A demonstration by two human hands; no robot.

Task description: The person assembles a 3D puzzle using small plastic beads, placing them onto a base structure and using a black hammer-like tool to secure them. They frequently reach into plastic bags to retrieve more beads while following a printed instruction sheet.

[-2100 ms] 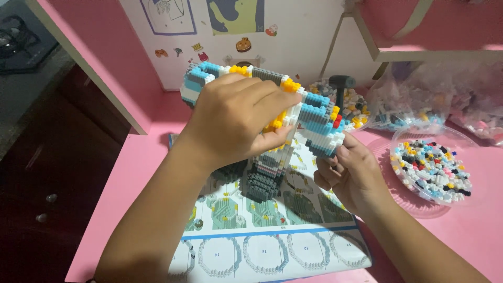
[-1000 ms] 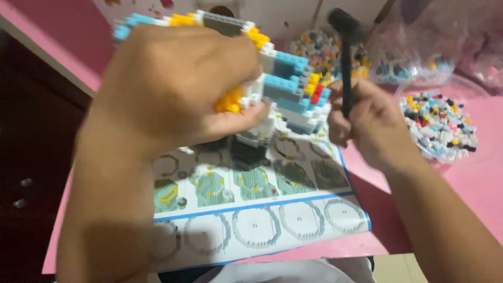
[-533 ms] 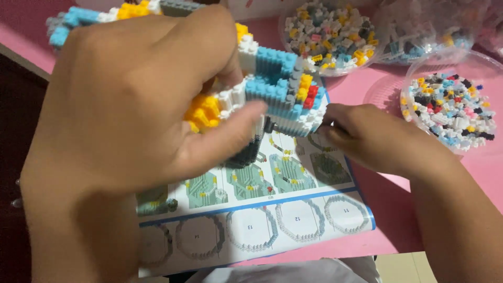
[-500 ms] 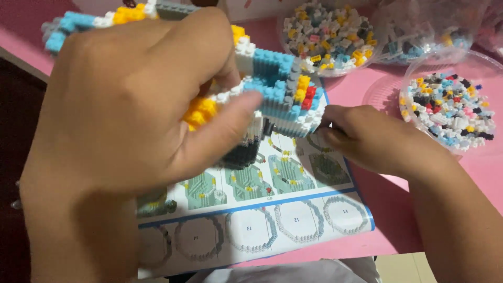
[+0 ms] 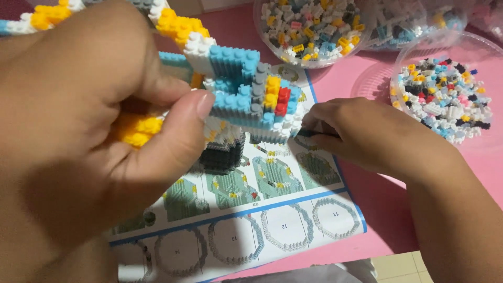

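Note:
My left hand (image 5: 89,141) fills the left of the view and grips a model of tiny building blocks (image 5: 246,91) in light blue, white, yellow, grey and red, held up close to the camera. Under it a dark grey and white block tower (image 5: 224,152) stands on the printed instruction sheet (image 5: 272,220). My right hand (image 5: 367,133) rests low on the sheet's right edge, fingers pinched on a thin dark tool (image 5: 314,133) that points at the model's lower right corner.
A round clear dish of mixed small blocks (image 5: 445,99) lies at the right on the pink table (image 5: 377,194). A second dish of blocks (image 5: 309,26) and clear bags stand at the back. The table's front edge runs along the bottom right.
My right hand held a small hammer-like tool upright a second ago, then came down onto the sheet beside the model. The model and my left hand have come closer to the camera.

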